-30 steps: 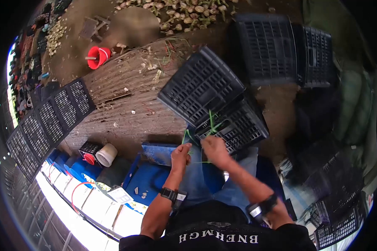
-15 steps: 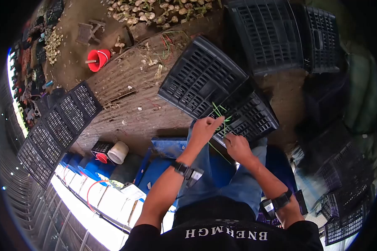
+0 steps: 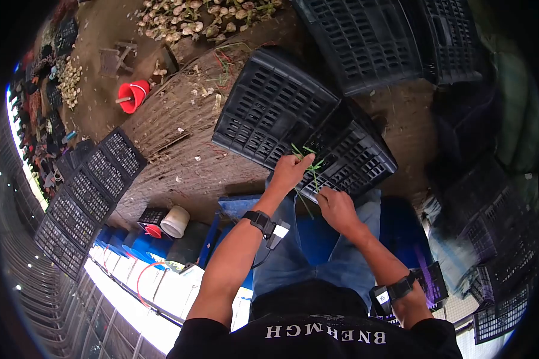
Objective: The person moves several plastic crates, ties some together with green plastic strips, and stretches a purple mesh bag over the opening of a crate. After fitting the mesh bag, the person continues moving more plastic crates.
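My left hand (image 3: 289, 170) is closed on thin green strands (image 3: 312, 166), which fan out above and below its fingers. Close by on the right, my right hand (image 3: 336, 207) has its fingers curled together at the crate's near edge; what they pinch, if anything, is too small to make out. Both hands are over a black slatted crate (image 3: 356, 158) in front of my knees. Another black crate (image 3: 269, 105) adjoins it on the upper left.
More black crates (image 3: 365, 45) stand at the upper right, and a row of them (image 3: 90, 188) at the left. A red bucket (image 3: 133, 96), a white bucket (image 3: 175, 222) and a heap of bulbs (image 3: 197, 17) lie around the wooden surface (image 3: 179, 131).
My left hand has shifted slightly left and up with the green strands. My right hand has moved slightly left. The camera view has also shifted a little.
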Motion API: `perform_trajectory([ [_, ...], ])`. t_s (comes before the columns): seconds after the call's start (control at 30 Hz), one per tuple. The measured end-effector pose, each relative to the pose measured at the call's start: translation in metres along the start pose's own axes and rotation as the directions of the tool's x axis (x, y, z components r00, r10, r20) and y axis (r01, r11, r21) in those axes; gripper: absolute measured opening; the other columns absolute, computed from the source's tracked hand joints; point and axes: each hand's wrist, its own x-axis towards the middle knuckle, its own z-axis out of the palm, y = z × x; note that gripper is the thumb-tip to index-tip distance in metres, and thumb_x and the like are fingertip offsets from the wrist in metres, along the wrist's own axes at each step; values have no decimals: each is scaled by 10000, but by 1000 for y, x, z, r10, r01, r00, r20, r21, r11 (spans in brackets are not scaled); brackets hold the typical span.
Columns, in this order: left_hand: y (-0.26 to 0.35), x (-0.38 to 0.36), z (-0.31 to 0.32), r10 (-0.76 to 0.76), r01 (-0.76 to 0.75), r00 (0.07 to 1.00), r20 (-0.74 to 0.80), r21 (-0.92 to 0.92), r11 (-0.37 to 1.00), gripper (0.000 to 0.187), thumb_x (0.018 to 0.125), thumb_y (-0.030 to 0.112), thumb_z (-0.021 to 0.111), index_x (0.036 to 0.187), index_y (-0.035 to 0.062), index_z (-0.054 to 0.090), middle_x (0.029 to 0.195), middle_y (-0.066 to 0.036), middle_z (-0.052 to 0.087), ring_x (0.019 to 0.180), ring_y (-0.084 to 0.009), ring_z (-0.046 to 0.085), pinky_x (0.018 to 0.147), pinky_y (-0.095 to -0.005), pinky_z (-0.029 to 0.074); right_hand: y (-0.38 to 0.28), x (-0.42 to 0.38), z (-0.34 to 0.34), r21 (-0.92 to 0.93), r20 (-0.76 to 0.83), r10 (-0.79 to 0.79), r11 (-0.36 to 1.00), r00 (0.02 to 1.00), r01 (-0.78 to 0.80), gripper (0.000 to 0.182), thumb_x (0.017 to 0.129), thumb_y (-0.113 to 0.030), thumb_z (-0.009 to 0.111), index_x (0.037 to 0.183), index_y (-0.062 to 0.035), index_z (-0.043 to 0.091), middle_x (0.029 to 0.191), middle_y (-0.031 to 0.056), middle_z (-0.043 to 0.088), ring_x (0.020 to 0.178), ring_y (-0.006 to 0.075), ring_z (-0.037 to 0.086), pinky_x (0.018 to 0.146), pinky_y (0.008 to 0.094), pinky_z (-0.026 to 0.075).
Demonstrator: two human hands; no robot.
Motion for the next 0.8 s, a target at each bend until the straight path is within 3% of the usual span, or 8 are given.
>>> perform_trajectory([
  [0.2, 8, -24, 10, -109, 84, 993, -47, -367, 927, 505, 957, 322, 613, 551, 46, 497, 459, -16, 440, 370, -83, 415, 356, -275, 287, 10, 0, -9, 206, 9, 87, 975, 996, -86, 215, 893, -193, 578, 812, -1, 628, 722, 230, 613, 719, 435, 608, 649, 493, 464],
  [0.33, 10, -33, 18, -145, 125, 989, -29, -361, 924, 471, 955, 296, 604, 572, 39, 510, 489, -17, 453, 366, -81, 395, 355, -270, 271, 17, 2, -16, 222, 10, 121, 967, 993, -120, 204, 889, -185, 589, 814, 0, 630, 720, 225, 608, 716, 432, 602, 635, 480, 459],
  [0.4, 26, -36, 26, -204, 169, 979, -9, -524, 835, 414, 946, 250, 593, 602, 32, 520, 510, 3, 440, 380, -72, 380, 371, -258, 268, 27, 2, -9, 195, -46, 96, 977, 994, -85, 199, 888, -177, 589, 816, 5, 624, 725, 235, 600, 709, 433, 599, 626, 473, 457],
  [0.43, 57, -40, 27, 6, -29, 998, -63, -369, 929, 372, 934, 215, 578, 614, 40, 507, 511, 25, 410, 402, -62, 376, 393, -250, 271, 25, 3, -12, 199, -45, 101, 976, 994, -90, 199, 888, -177, 589, 816, 5, 624, 725, 235, 600, 709, 433, 599, 626, 473, 457],
  [0.5, 106, -43, 22, 163, -167, 985, -54, -525, 834, 384, 927, 196, 564, 585, 65, 448, 502, 29, 376, 410, -56, 364, 401, -261, 266, 17, 5, -23, 244, -72, 40, 970, 997, -22, 203, 893, -175, 581, 813, 9, 618, 741, 250, 591, 718, 435, 601, 614, 463, 452],
  [0.53, 124, -46, 15, 89, -100, 995, -50, -664, 741, 388, 923, 186, 561, 576, 72, 433, 496, 26, 371, 405, -58, 353, 396, -267, 261, 10, 8, -30, 220, -43, 42, 975, 998, -31, 208, 899, -169, 573, 816, 18, 607, 762, 260, 583, 727, 434, 606, 603, 457, 446],
  [0.73, 56, -71, -14, -41, -49, 989, -142, -576, 816, 399, 928, 175, 553, 557, 53, 473, 465, 1, 405, 381, -76, 371, 376, -278, 277, 9, 10, -23, 174, -154, 79, 983, 985, -52, 163, 892, -156, 590, 960, -19, 648, 824, 196, 631, 752, 396, 623, 670, 450, 480],
  [0.8, 36, -87, -17, -116, 48, 988, -105, -500, 865, 411, 940, 192, 552, 561, 39, 510, 479, -8, 450, 397, -75, 405, 381, -268, 294, -10, 7, -32, -85, -352, 40, 994, 935, -75, 230, 900, -154, 593, 1111, -72, 633, 1045, 141, 633, 822, 358, 642, 707, 440, 501],
])
